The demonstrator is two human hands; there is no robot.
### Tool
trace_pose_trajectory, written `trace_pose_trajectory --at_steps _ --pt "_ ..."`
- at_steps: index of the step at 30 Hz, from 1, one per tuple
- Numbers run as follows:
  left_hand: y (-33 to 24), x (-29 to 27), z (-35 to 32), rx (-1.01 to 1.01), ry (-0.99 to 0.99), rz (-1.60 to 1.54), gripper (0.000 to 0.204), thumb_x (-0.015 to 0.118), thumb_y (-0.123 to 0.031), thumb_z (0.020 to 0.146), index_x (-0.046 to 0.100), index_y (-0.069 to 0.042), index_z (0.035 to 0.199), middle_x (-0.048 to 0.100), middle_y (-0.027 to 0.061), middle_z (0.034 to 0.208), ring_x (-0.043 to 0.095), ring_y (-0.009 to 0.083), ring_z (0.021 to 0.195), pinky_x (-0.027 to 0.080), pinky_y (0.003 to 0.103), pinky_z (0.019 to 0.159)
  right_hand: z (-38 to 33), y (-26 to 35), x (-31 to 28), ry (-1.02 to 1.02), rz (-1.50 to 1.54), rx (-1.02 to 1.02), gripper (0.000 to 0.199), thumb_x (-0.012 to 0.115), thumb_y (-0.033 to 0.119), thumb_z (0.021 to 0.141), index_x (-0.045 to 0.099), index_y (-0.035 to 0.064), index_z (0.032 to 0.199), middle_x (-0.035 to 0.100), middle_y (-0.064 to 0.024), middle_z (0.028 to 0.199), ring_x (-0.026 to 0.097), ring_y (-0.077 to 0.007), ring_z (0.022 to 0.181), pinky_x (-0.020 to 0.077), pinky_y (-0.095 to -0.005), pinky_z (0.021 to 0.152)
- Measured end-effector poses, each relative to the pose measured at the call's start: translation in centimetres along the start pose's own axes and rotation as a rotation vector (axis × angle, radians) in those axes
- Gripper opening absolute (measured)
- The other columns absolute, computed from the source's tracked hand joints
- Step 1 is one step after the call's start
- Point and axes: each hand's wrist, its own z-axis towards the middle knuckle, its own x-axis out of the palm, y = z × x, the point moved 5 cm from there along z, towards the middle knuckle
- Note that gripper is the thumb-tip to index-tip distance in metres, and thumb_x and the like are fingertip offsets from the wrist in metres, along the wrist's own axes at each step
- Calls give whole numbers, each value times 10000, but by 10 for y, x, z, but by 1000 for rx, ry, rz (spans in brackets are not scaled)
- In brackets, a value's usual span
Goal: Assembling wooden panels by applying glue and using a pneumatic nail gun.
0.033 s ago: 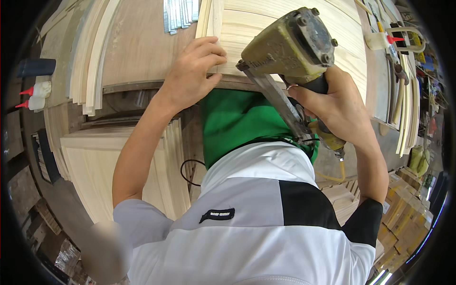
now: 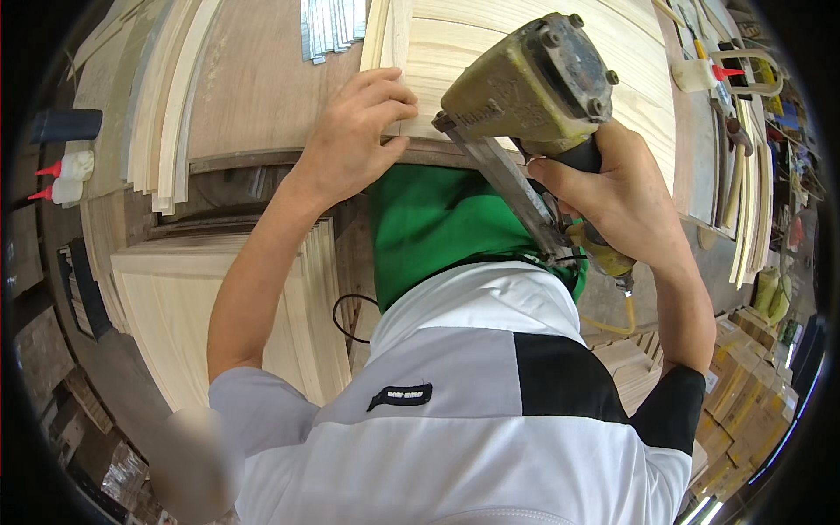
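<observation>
My right hand (image 2: 626,188) is wrapped around the grip of a worn, yellowish pneumatic nail gun (image 2: 516,92). Its long metal magazine (image 2: 503,179) slants down toward my waist, and its nose hangs above the front edge of a pale wooden panel (image 2: 516,44). Along the panel's left side lies a narrow wooden strip (image 2: 396,39). My left hand (image 2: 354,131) rests over the near end of this strip, fingers loosely bent and thumb apart from them. The fingers hide part of the strip's end.
Metal fastener strips (image 2: 332,26) lie on the brown bench top (image 2: 254,87). Long wooden slats (image 2: 175,96) are at left, beside red-tipped glue bottles (image 2: 70,175). Another glue bottle (image 2: 696,76) and a hammer (image 2: 739,136) are at right. Stacked boards (image 2: 210,289) stand below the bench.
The nail gun in my right hand has shifted very slightly to the left. My left hand stays where it was.
</observation>
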Motion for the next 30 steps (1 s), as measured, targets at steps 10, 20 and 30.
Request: trace_pose_trajectory --at_steps 10,20,30 --pt "2 2 4 -30 -66 -18 199 715 4 693 666 -6 886 646 53 1051 501 275 1224 432 395 1002 7 12 9 26 -60 -49 322 686 186 796 582 -92 921 598 -167 699 562 -210 620 454 -338 588" --pt "-4 1 6 -39 19 49 270 706 45 686 642 -21 940 628 51 1107 478 287 1258 413 402 1030 -44 -46 -37 -16 -103 319 330 651 163 796 555 -69 1010 631 -212 775 616 -300 687 482 -380 666" --pt "-7 3 8 -58 49 53 292 693 68 688 631 -7 963 626 75 1131 477 305 1265 410 409 1033 -91 -95 -92 -250 -24 536 320 691 204 779 585 -80 879 570 -77 608 530 -120 518 429 -296 501"
